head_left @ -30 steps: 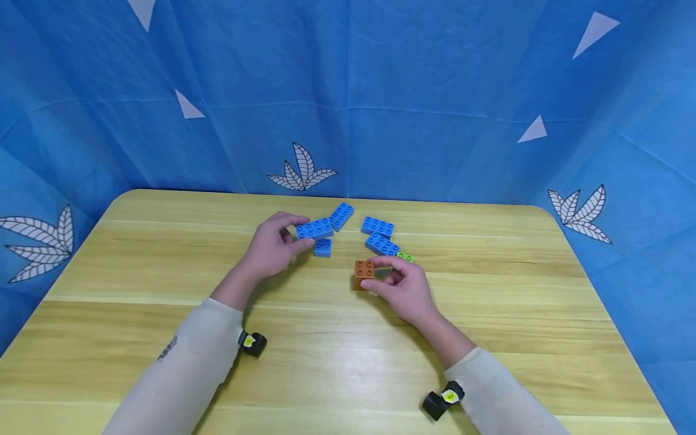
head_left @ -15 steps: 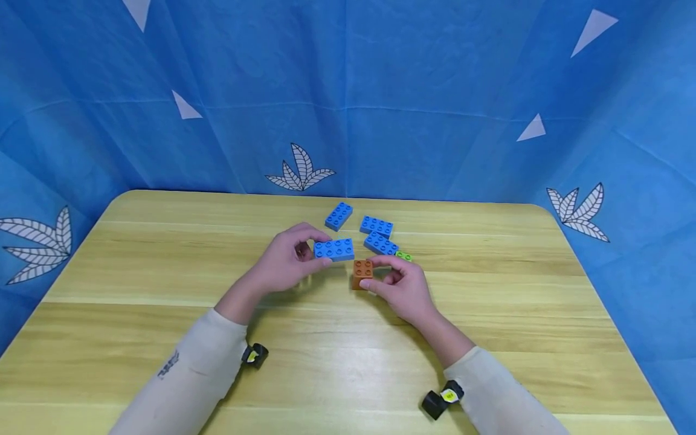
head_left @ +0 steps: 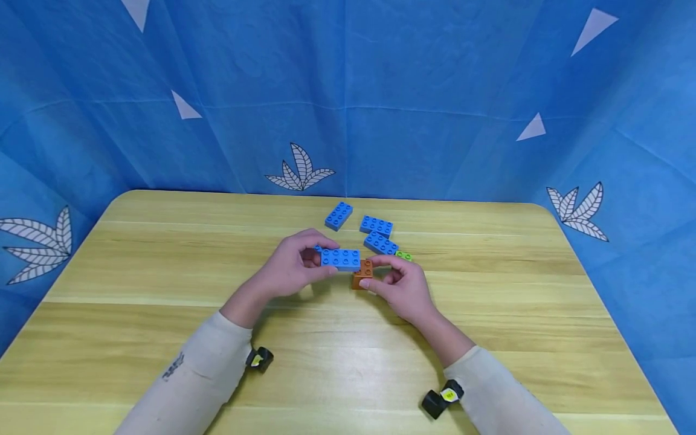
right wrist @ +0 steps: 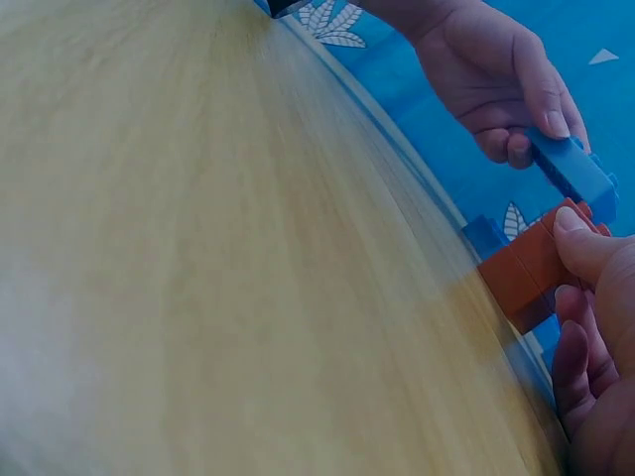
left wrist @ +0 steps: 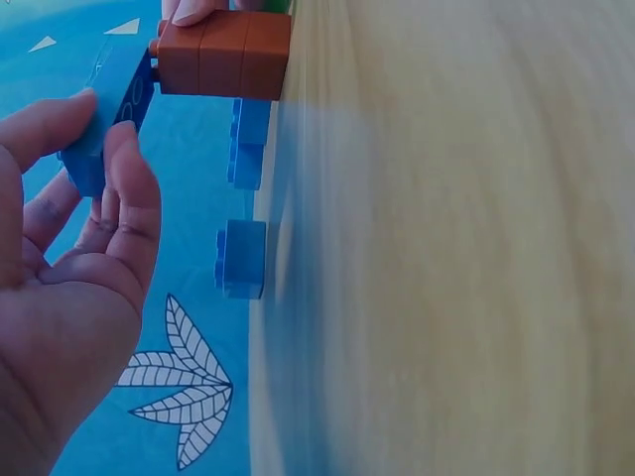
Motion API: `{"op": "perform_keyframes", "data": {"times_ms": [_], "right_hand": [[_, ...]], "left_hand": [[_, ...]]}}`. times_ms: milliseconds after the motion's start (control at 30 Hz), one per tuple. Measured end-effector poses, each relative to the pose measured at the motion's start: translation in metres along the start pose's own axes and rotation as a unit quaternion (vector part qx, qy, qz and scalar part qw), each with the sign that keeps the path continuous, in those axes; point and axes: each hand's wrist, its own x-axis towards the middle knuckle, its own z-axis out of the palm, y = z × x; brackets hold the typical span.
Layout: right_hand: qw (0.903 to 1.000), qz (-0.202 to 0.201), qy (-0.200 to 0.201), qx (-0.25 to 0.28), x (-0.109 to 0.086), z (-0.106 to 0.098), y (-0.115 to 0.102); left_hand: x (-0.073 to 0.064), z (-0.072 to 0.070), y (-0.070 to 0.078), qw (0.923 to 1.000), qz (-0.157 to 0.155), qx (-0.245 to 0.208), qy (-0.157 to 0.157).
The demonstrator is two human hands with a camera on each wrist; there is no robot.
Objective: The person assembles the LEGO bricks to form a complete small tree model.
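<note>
A blue brick (head_left: pixel 341 258) with two rows of studs is held between the thumb and fingers of my left hand (head_left: pixel 296 263). Its right end overlaps the top of a brown brick stack (head_left: pixel 359 283). In the left wrist view the blue brick (left wrist: pixel 111 104) is tilted close to the stack's studs; whether they touch I cannot tell. My right hand (head_left: pixel 402 289) pinches the brown stack (right wrist: pixel 531 266) from the right side, thumb at the front, and the stack stands on the table. Part of another blue piece (head_left: pixel 318 248) shows behind my left fingers.
Behind the hands lie a blue brick (head_left: pixel 339 215), a second blue brick (head_left: pixel 377 225) and a third blue brick (head_left: pixel 380 243). A green brick (head_left: pixel 403 255) is partly hidden by my right hand. A blue curtain (head_left: pixel 348 121) hangs beyond the wooden table (head_left: pixel 337 374).
My left hand has carried the blue brick right and toward me, from beside the other blue bricks to over the brown stack. The right hand keeps its grip and place.
</note>
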Motion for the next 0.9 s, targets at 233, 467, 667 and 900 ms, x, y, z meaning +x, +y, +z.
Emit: {"op": "perform_keyframes", "data": {"times_ms": [233, 467, 667, 900], "right_hand": [[0.9999, 0.008, -0.008, -0.008, -0.007, 0.000, -0.033], [0.9999, 0.002, -0.009, -0.005, -0.007, 0.000, -0.033], [0.9999, -0.003, -0.009, -0.007, -0.007, 0.000, -0.033], [0.9999, 0.003, -0.013, -0.007, -0.006, -0.001, -0.032]], "left_hand": [[0.002, 0.006, -0.002, 0.9999, 0.010, -0.006, 0.011], [0.004, 0.012, 0.000, 0.9992, 0.014, 0.035, 0.017], [0.004, 0.014, 0.001, 0.9992, 0.008, 0.034, 0.019], [0.003, 0.017, 0.006, 0.9987, -0.016, 0.041, 0.027]]}}
